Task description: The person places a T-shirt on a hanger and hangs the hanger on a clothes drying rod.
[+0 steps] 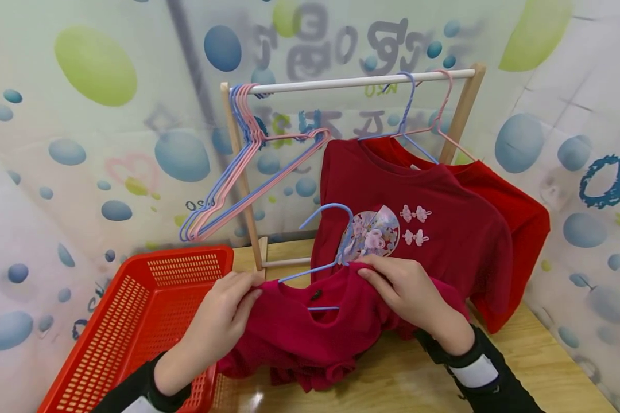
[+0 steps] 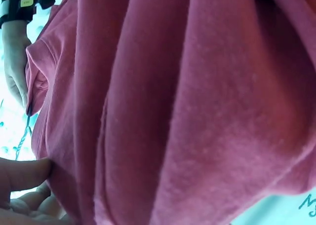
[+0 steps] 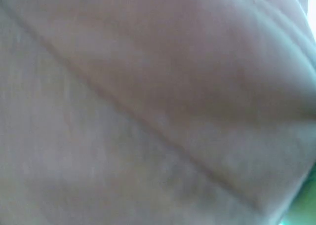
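Observation:
A crimson shirt (image 1: 310,338) hangs between my two hands over the wooden table, a blue hanger (image 1: 352,221) inside its neckline. The hanger's hook points up, and its lower bar shows through the neck opening. My left hand (image 1: 219,312) pinches the shirt at its left shoulder, thumb and fingers on the cloth. At the other shoulder, close beside the hook, my right hand (image 1: 405,289) pinches the fabric. Folds of the shirt fill the left wrist view, with my left thumb (image 2: 24,173) against the cloth. Blurred cloth (image 3: 148,111) covers nearly all the right wrist view.
Behind stands a wooden rack with a white rail (image 1: 341,84). Several blue and pink hangers (image 1: 253,143) hang at its left; a dark red shirt (image 1: 418,183) and a bright red garment (image 1: 527,221) hang at its right. A red plastic basket (image 1: 119,287) sits left of the shirt.

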The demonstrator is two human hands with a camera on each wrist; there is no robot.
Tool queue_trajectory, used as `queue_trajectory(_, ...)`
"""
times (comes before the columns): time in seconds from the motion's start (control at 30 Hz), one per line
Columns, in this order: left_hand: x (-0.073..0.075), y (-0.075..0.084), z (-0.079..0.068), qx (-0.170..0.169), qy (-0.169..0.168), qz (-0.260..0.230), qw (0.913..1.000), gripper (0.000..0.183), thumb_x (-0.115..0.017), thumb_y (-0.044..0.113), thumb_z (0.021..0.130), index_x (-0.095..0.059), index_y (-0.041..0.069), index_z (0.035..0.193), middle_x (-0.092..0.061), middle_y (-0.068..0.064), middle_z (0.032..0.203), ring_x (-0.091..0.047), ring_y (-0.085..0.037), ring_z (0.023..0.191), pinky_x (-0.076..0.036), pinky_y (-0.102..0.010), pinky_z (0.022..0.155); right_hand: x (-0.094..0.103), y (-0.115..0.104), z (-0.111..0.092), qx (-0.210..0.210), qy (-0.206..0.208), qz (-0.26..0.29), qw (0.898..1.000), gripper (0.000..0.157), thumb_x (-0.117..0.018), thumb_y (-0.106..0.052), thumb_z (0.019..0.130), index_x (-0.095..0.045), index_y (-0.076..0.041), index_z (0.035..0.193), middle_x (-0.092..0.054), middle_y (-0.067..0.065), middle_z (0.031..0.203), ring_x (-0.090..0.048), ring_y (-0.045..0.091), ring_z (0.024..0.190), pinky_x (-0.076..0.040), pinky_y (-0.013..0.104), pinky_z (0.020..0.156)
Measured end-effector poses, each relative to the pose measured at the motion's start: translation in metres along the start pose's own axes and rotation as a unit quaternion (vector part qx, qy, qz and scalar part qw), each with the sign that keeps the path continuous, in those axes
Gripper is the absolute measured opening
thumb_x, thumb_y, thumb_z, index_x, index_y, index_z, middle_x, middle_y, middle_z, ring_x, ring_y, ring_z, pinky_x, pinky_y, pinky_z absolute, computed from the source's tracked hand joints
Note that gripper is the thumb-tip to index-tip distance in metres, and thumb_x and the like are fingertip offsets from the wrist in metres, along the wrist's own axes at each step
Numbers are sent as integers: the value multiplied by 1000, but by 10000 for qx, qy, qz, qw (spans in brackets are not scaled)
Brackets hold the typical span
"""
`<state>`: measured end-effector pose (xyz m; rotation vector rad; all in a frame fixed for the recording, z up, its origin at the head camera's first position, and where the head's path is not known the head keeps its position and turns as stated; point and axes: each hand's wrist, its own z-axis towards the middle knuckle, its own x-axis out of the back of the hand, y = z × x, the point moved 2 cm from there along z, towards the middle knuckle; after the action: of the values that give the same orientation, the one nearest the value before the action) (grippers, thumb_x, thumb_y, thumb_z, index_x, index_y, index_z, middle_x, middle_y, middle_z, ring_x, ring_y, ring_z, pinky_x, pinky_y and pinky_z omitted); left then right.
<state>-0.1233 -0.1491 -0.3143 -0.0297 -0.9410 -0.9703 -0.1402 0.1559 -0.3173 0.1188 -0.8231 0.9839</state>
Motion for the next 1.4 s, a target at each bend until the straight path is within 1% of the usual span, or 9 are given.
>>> queue_trajectory(0.2, 3, -4, -4, 465, -58, -2, 9989, 14, -63, 7, 90, -67, 13, 101, -64, 9, 96, -58, -4, 88, -46, -27, 77, 5, 6, -5, 196, -3, -369, 9991, 22, -70, -13, 85, -69, -16, 107, -68, -8, 97, -65, 7, 84, -47, 20, 80)
queue_trajectory(0.33, 6, -5, -7, 674, -52, -39, 9977, 13, -63, 7, 90, -67, 14, 100, -63, 10, 95, -57, -4, 85, -46, -25, 75, 9, 12, -11, 134, 13, -532, 9985, 23, -72, -11, 82, -70, -17, 105, -67, -9, 95, -62, 5, 82, -47, 19, 79)
queue_trajectory(0.57, 11, -9, -9, 930, 22, -106, 9956, 13, -62, 6, 90, -66, 13, 100, -64, 9, 94, -57, -3, 82, -46, -23, 70, 15, 23, -24, 11, 23, -699, 9976, 28, -74, -7, 79, -71, -16, 106, -61, -12, 86, -51, 3, 74, -41, 17, 73)
queue_trajectory(0.83, 15, -13, -12, 1177, 13, -181, 9929, 13, -60, 8, 92, -67, 17, 99, -64, 13, 92, -55, -2, 77, -45, -22, 66, 24, 34, -42, -459, -139, -644, 9968, 27, -73, -8, 80, -71, -17, 106, -64, -12, 95, -55, 1, 84, -41, 12, 80)
queue_trajectory(0.97, 17, -15, -14, 1301, 40, -256, 9912, 13, -60, 9, 93, -67, 19, 98, -64, 13, 90, -53, -2, 74, -44, -22, 63, 29, 39, -54, -1005, -181, -579, 9931, 34, -70, -11, 85, -66, -21, 116, -65, -10, 108, -58, 1, 96, -39, 10, 88)
queue_trajectory(1.07, 20, -17, -14, 1409, 100, -328, 9894, 13, -60, 10, 93, -67, 19, 99, -64, 13, 90, -54, -3, 73, -44, -22, 62, 33, 45, -66, -1462, -81, -521, 9878, 46, -69, -11, 86, -57, -21, 129, -62, -8, 114, -56, -2, 96, -38, 9, 87)
queue_trajectory(1.17, 23, -19, -15, 1494, 176, -345, 9880, 12, -59, 10, 93, -67, 18, 99, -64, 12, 89, -54, -3, 71, -44, -22, 61, 38, 49, -80, -1742, 155, -421, 9837, 53, -68, -6, 86, -52, -16, 135, -62, -6, 109, -54, -4, 89, -40, 9, 80)
queue_trajectory(1.3, 25, -21, -17, 1568, 207, -311, 9869, 11, -59, 11, 93, -67, 17, 98, -64, 12, 87, -54, -4, 69, -44, -22, 60, 45, 52, -93, -1887, 546, -407, 9797, 44, -67, -2, 85, -56, -12, 127, -61, -3, 93, -52, -5, 77, -43, 11, 68)
queue_trajectory(1.4, 26, -22, -18, 1634, 176, -370, 9857, 10, -59, 12, 94, -67, 18, 98, -64, 12, 86, -54, -4, 68, -44, -23, 59, 50, 53, -98, -1890, 911, -425, 9768, 39, -67, 1, 84, -60, -9, 121, -60, -1, 87, -52, -5, 73, -42, 11, 64)
